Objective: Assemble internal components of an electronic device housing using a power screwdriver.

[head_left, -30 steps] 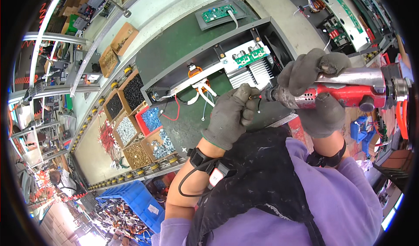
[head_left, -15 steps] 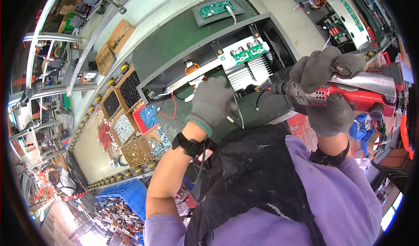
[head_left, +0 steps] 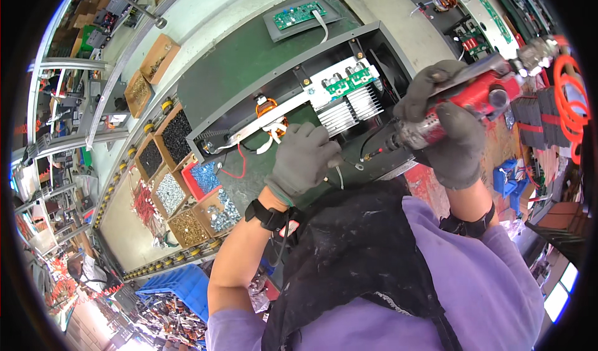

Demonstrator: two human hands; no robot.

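Seen from the head camera, a worker in a purple shirt and dark apron bends over an open black metal chassis (head_left: 374, 39) on a green bench mat (head_left: 249, 58). The gloved right hand (head_left: 451, 136) is clenched around a red powered screwdriver (head_left: 464, 99), its bit angled down and left toward the chassis's near edge, close to a loose black wire (head_left: 367, 145). The gloved left hand (head_left: 302, 158) reaches inside the chassis with fingers curled downward on the green floor of the case, just below a white bracket (head_left: 274, 119) and beside a finned silver heat sink (head_left: 349, 108); whether it grips anything cannot be told. A small green circuit board (head_left: 346, 80) sits on top of the heat sink, and orange-and-white wiring (head_left: 269, 109) is bunched near the bracket. To the left of the chassis, a row of open bins (head_left: 180, 176) holds screws and small parts in black, silver, blue and brass tones. A second green circuit board (head_left: 301, 14) lies on a grey tray beyond the chassis. A coiled orange air hose (head_left: 570, 95) hangs at the right edge, near the tool's rear end.
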